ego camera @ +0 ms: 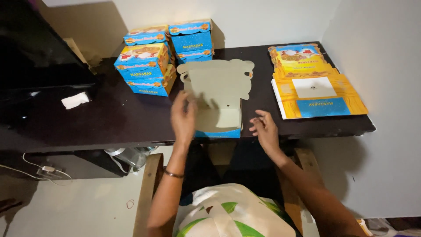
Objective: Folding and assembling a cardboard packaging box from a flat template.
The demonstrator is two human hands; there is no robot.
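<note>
half-formed blue carton [218, 115], lid up for folding: left hand [183, 117] flat against its side wall, right hand [264, 128] open just beside; finished boxes [163, 55] stacked behind, flat blanks [313, 83] to the right.

The open box [218, 105] is plain matt grey cardboard inside with glossy blue print outside, same as the stacked boxes [149, 66] and flat yellow blanks [315, 87], all sitting on a dark, smooth, slightly shiny wood-look table [123, 118].

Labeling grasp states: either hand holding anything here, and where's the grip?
Left hand rests on the left wall of the open box; whether it grips cannot be told. Right hand is open beside the box, holding nothing.
</note>
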